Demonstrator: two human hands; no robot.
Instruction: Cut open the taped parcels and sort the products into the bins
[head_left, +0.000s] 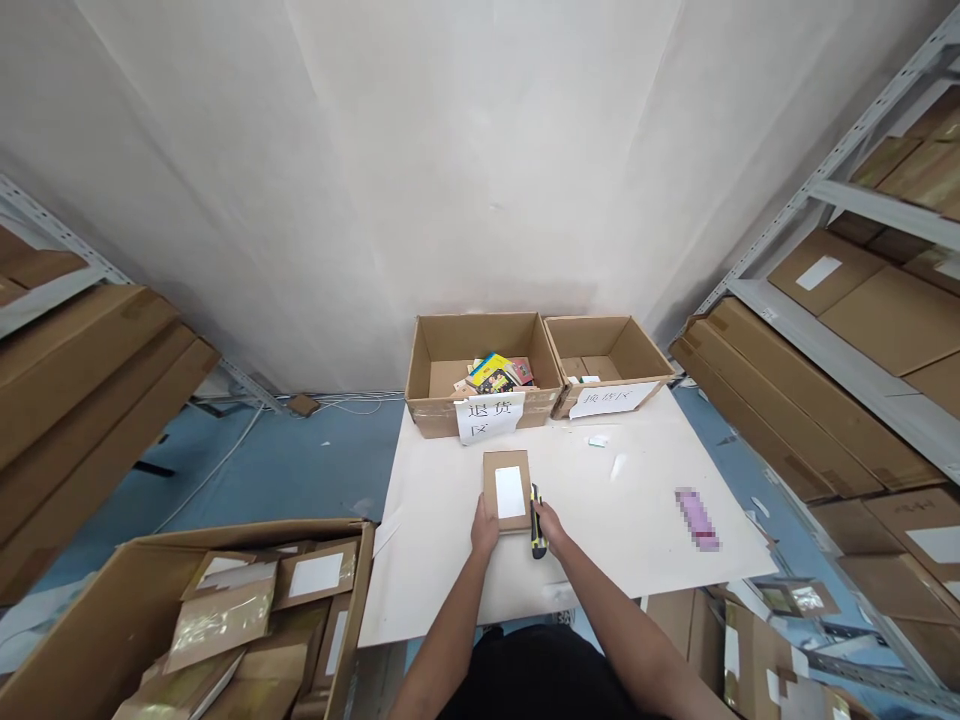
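Note:
A small brown cardboard box with a white label lies on the white table in front of me. My left hand grips its left edge near the lower corner. Beside the box's right edge, my right hand is closed around a black and yellow box cutter, which points away from me. Whether the blade is out cannot be made out.
Two open cartons with paper signs stand at the table's back: the left carton holds colourful booklets, the right carton a few small items. A pixelated pink object lies right. A large carton of parcels stands left; shelves flank the table.

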